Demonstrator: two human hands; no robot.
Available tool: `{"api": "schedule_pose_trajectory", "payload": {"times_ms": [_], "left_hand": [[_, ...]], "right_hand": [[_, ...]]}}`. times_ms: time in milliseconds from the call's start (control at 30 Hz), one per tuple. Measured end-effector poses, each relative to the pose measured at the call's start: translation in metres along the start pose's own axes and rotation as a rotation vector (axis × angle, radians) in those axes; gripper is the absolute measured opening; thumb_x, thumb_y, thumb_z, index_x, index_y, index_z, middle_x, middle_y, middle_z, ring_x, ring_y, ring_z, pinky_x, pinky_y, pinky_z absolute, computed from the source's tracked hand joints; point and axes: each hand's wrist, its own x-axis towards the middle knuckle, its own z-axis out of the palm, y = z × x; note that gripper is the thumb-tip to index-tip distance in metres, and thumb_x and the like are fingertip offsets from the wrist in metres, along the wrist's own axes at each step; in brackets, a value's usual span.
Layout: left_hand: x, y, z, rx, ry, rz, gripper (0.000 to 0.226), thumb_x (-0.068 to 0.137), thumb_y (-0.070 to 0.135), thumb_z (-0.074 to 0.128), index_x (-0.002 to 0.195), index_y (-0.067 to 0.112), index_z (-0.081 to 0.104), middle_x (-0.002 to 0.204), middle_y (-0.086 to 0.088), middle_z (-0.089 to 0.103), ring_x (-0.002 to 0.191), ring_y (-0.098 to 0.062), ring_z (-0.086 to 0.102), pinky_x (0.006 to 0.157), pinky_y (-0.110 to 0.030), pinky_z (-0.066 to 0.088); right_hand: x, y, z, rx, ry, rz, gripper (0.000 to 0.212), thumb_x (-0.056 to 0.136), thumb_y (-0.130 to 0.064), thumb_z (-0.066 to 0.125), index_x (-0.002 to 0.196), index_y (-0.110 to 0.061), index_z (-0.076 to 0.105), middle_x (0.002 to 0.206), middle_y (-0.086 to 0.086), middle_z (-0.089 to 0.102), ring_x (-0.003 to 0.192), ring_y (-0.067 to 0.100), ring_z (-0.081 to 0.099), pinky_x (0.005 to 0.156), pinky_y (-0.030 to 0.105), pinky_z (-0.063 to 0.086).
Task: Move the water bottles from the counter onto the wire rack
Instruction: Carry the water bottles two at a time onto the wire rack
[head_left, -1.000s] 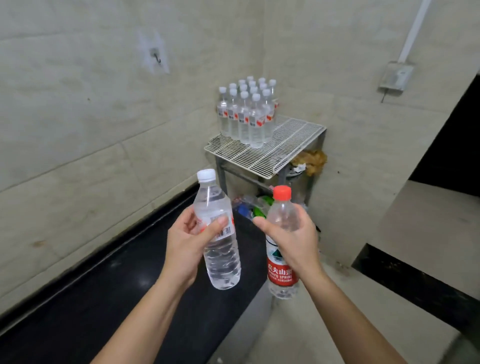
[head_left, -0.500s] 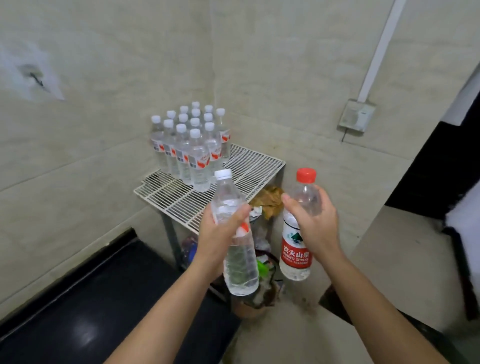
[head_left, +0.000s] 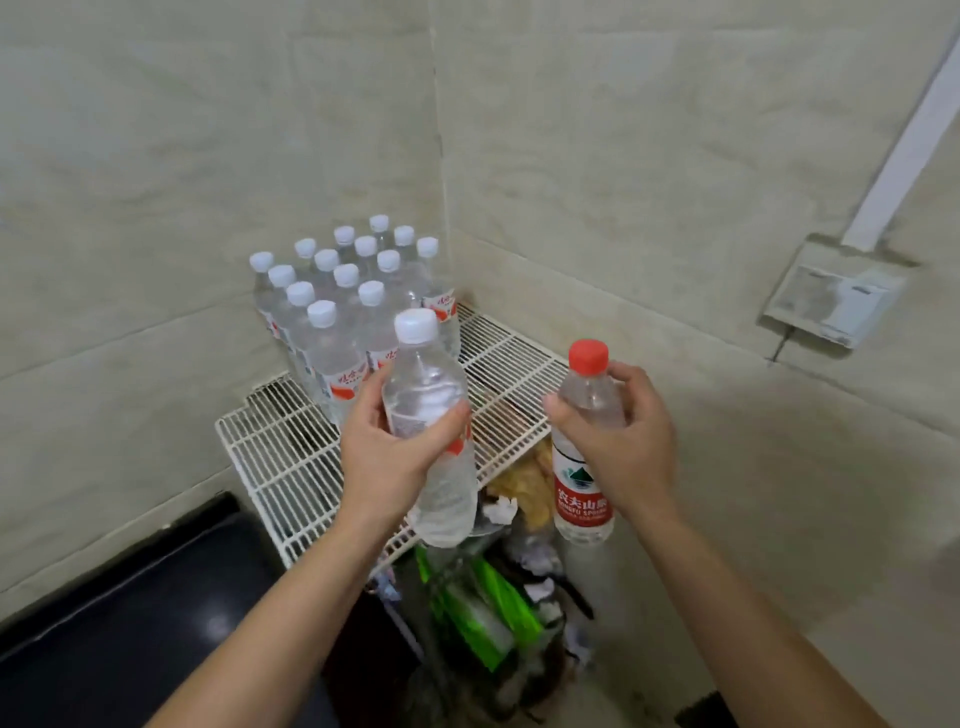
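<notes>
Tiled corner, wire rack (head_left: 291, 467) with water bottles (head_left: 332, 332) clustered at its back. My left hand (head_left: 384, 457) wraps the white-capped bottle (head_left: 431, 415) over the rack; my right hand (head_left: 623, 447) curls round the red-capped bottle (head_left: 582, 499) beside the rack's right edge.

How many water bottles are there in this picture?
16: 14 white-capped bottles clustered at the back corner of the rack, one white-capped bottle in the left hand, one red-capped bottle in the right hand. Another may be hidden behind the held ones.

White wire rack (head_left: 291, 457), red-capped bottle (head_left: 582, 441) with red label, white-capped bottle (head_left: 431, 415)
</notes>
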Motion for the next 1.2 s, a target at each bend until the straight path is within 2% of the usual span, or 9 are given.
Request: {"api": "schedule_pose_trajectory", "payload": {"times_ms": [133, 300, 533, 633, 700, 800, 900, 1067, 1200], "left_hand": [[0.046, -0.003, 0.044, 0.102, 0.149, 0.031, 0.055, 0.066, 0.034, 0.092, 0.114, 0.024, 0.069, 0.109, 0.0, 0.077, 0.1, -0.019, 0.074, 0.09, -0.048, 0.059], [0.089, -0.021, 0.065, 0.179, 0.156, -0.069, 0.057, 0.071, 0.023, 0.089, 0.123, 0.02, 0.066, 0.114, 0.002, 0.075, 0.103, -0.019, 0.073, 0.093, -0.046, 0.059], [0.11, -0.044, 0.059, 0.251, -0.001, -0.175, 0.074, 0.069, 0.032, 0.086, 0.135, 0.02, 0.056, 0.125, 0.002, 0.07, 0.114, -0.015, 0.068, 0.103, -0.05, 0.052], [0.118, -0.04, 0.054, 0.501, -0.087, -0.011, 0.087, 0.074, 0.042, 0.083, 0.149, 0.034, 0.039, 0.145, 0.008, 0.05, 0.132, -0.009, 0.052, 0.108, -0.036, 0.045], [0.122, -0.033, 0.055, 0.626, -0.09, 0.136, 0.083, 0.081, 0.036, 0.079, 0.152, 0.033, 0.036, 0.148, 0.011, 0.047, 0.131, -0.005, 0.049, 0.103, -0.028, 0.045], [0.131, -0.022, 0.059, 0.834, -0.059, 0.326, 0.055, 0.089, 0.043, 0.068, 0.14, 0.028, 0.056, 0.13, 0.009, 0.064, 0.115, -0.007, 0.057, 0.097, -0.035, 0.051], [0.141, -0.009, 0.059, 0.956, -0.069, 0.307, 0.048, 0.086, 0.044, 0.071, 0.13, 0.024, 0.066, 0.114, 0.004, 0.072, 0.102, -0.012, 0.064, 0.09, -0.04, 0.054], [0.163, 0.016, 0.053, 0.857, -0.002, 0.139, 0.042, 0.075, 0.036, 0.086, 0.114, 0.024, 0.075, 0.084, 0.014, 0.073, 0.065, 0.006, 0.061, 0.065, -0.021, 0.05], [0.186, 0.028, 0.048, 0.944, 0.021, 0.186, 0.051, 0.075, 0.041, 0.084, 0.121, 0.023, 0.073, 0.083, 0.009, 0.072, 0.073, 0.003, 0.059, 0.064, -0.01, 0.04]], "right_hand": [[0.089, 0.027, 0.005, -0.046, 0.008, -0.182, 0.028, 0.072, -0.032, 0.09, 0.087, -0.029, 0.066, 0.094, -0.004, 0.062, 0.083, 0.007, 0.063, 0.076, 0.013, 0.049], [0.161, 0.051, 0.018, 0.065, -0.158, -0.147, 0.025, 0.076, -0.045, 0.083, 0.095, -0.032, 0.073, 0.093, -0.009, 0.067, 0.089, 0.013, 0.068, 0.083, 0.042, 0.058], [0.191, 0.067, 0.049, 0.064, -0.436, -0.16, 0.016, 0.079, -0.056, 0.073, 0.085, -0.041, 0.071, 0.088, -0.011, 0.067, 0.085, 0.009, 0.065, 0.077, 0.034, 0.054], [0.201, 0.072, 0.054, 0.06, -0.598, -0.074, 0.021, 0.08, -0.047, 0.079, 0.1, -0.046, 0.072, 0.102, -0.013, 0.075, 0.101, 0.005, 0.068, 0.093, 0.04, 0.057], [0.213, 0.067, 0.05, 0.015, -0.665, -0.038, 0.043, 0.08, -0.036, 0.082, 0.12, -0.044, 0.066, 0.112, -0.015, 0.073, 0.111, 0.003, 0.065, 0.099, 0.034, 0.055], [0.228, 0.055, 0.044, -0.158, -0.751, -0.146, 0.055, 0.086, -0.037, 0.078, 0.137, -0.043, 0.057, 0.121, -0.016, 0.069, 0.115, 0.003, 0.063, 0.103, 0.037, 0.052], [0.235, 0.05, 0.046, -0.296, -0.798, -0.218, 0.05, 0.092, -0.039, 0.07, 0.139, -0.044, 0.053, 0.131, -0.014, 0.066, 0.116, 0.009, 0.064, 0.103, 0.043, 0.053], [0.242, 0.049, 0.055, -0.3, -0.842, -0.174, 0.048, 0.091, -0.04, 0.069, 0.133, -0.054, 0.05, 0.125, -0.014, 0.068, 0.111, 0.014, 0.068, 0.1, 0.046, 0.054], [0.24, 0.044, 0.059, -0.327, -0.832, -0.185, 0.047, 0.094, -0.039, 0.066, 0.137, -0.049, 0.051, 0.12, -0.017, 0.066, 0.108, 0.015, 0.067, 0.098, 0.042, 0.054]]}}
